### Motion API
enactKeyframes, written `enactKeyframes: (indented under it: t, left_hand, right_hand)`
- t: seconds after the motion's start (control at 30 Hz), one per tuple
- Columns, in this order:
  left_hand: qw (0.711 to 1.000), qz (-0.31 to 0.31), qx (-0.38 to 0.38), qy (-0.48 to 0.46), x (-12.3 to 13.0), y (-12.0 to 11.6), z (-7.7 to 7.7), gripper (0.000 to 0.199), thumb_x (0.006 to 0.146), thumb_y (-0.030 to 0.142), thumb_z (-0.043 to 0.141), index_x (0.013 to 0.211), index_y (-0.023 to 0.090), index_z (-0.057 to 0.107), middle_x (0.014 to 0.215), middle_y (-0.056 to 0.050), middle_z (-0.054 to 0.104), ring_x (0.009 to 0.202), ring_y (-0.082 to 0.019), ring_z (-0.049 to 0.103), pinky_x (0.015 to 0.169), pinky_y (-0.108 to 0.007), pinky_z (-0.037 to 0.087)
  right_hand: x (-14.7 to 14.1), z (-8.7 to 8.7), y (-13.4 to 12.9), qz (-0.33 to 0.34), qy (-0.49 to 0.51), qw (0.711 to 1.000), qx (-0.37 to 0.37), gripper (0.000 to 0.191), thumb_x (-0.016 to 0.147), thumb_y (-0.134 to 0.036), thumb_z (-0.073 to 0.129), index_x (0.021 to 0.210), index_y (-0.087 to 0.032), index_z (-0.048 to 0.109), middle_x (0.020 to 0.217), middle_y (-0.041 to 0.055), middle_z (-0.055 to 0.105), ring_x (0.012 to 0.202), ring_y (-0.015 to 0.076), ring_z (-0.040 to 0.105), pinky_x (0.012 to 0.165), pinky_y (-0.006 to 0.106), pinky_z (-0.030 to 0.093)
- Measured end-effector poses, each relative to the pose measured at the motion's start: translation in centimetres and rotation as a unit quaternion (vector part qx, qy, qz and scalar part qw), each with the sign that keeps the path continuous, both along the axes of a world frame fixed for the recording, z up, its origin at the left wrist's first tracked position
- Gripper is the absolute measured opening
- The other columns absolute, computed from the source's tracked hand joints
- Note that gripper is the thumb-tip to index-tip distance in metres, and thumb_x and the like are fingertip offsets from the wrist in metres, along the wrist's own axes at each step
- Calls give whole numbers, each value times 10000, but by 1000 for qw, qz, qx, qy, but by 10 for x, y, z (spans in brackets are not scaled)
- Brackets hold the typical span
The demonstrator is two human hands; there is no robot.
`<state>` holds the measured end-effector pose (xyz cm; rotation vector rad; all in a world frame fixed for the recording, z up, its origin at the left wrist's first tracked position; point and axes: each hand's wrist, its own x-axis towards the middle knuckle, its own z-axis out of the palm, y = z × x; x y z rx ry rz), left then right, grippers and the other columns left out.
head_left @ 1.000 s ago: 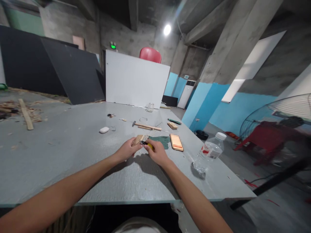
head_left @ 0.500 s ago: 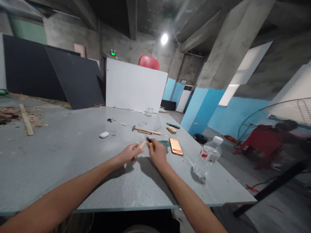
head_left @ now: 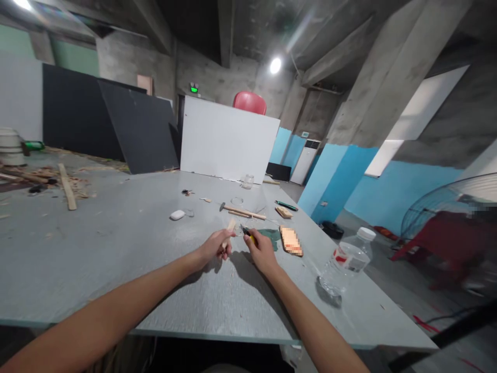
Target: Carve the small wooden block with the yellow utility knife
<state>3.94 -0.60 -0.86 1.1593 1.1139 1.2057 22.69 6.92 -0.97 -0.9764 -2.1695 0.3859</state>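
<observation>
My left hand (head_left: 215,248) is closed round a small pale piece of wood (head_left: 232,226), whose upper end sticks up past the thumb. In my right hand (head_left: 264,254) is a black-and-yellow utility knife (head_left: 248,234), its blade end pointing up and left, a little right of the wood. A small gap separates blade and wood. Both hands are low over the grey table (head_left: 174,290). Just beyond them lie a hammer (head_left: 248,213) and a thin wooden stick. A dark green sheet (head_left: 271,237) lies partly behind my right hand.
A phone (head_left: 291,241) and a clear plastic bottle (head_left: 345,267) stand to the right. Farther back are a wooden block (head_left: 283,212), a green pen-like tool (head_left: 286,205), a glass jar (head_left: 247,181) and a white rounded object (head_left: 177,215). Wood scraps (head_left: 67,189) lie at left.
The view has turned left, so everything sits farther right. The knife has drawn slightly away from the wood, and the wood is now held more upright.
</observation>
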Motion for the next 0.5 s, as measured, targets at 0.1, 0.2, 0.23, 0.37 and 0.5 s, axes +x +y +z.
enactKeyframes:
  t: [0.1,0.2,0.23,0.37,0.5]
  left_hand:
    - [1000,-4,-20,-17,1,3,-8,695,835,768,413,1161,167,538,632,30,589,443,-105,516,459,-210,330]
    - [999,-25,-30,-18,6,5,-18,688,860,767,384,1164,169,539,637,29,591,444,-103,521,462,-211,322]
    - [999,-28,-32,-17,8,5,-20,683,864,767,384,1161,171,539,639,29,591,443,-103,521,461,-211,321]
    - [999,-30,-24,-12,10,4,-21,659,867,772,411,1136,185,544,650,27,600,436,-102,522,458,-208,325]
    - [1000,-22,-14,-5,9,3,-17,656,853,777,435,1112,186,556,660,26,605,438,-98,528,451,-201,326]
  right_hand:
    - [6,4,-1,19,-12,1000,-8,438,1001,-527,447,964,-162,687,762,38,674,673,156,554,649,248,314]
    - [10,7,-1,22,-13,1000,-9,430,1010,-516,440,969,-156,674,765,39,663,667,153,541,648,250,305]
    - [10,9,-2,25,-14,1000,-9,426,1013,-512,438,968,-157,670,770,39,663,673,152,543,651,250,306]
    - [7,12,-9,61,-18,998,-8,394,1028,-481,422,992,-170,660,792,31,661,712,152,564,674,249,319]
    - [4,13,-15,95,-16,995,4,380,1033,-470,419,948,-173,641,765,23,629,696,146,542,675,252,315]
